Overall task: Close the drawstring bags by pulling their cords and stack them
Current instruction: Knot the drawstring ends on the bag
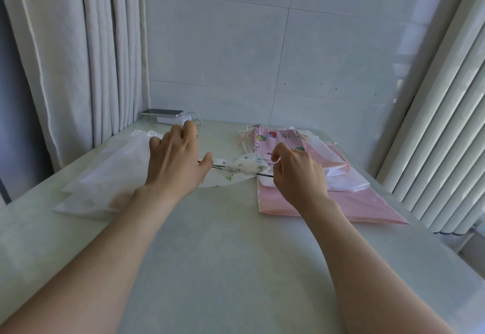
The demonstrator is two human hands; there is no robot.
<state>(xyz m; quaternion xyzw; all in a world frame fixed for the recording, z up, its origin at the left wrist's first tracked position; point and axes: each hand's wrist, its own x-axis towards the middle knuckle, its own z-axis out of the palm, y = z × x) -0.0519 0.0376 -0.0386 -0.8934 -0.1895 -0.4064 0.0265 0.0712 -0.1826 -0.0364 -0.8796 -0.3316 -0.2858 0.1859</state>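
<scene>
While the white green-print bag (241, 168) sits mid-table w/ its mouth bunched, we pinch its dark cord (263, 175) at both ends: left hand (173, 160) under the thumb, right hand (296, 170) btwn thumb and fingertips (both grips clenched on cord, not cloth). Risk, as we judge it: an uneven pull drags the bag sideways into the pink bags (362, 202) just beside it, or the cord slips free. No brand or legible writing; only fruit pics on the strawberry-print bag (273, 136).
</scene>
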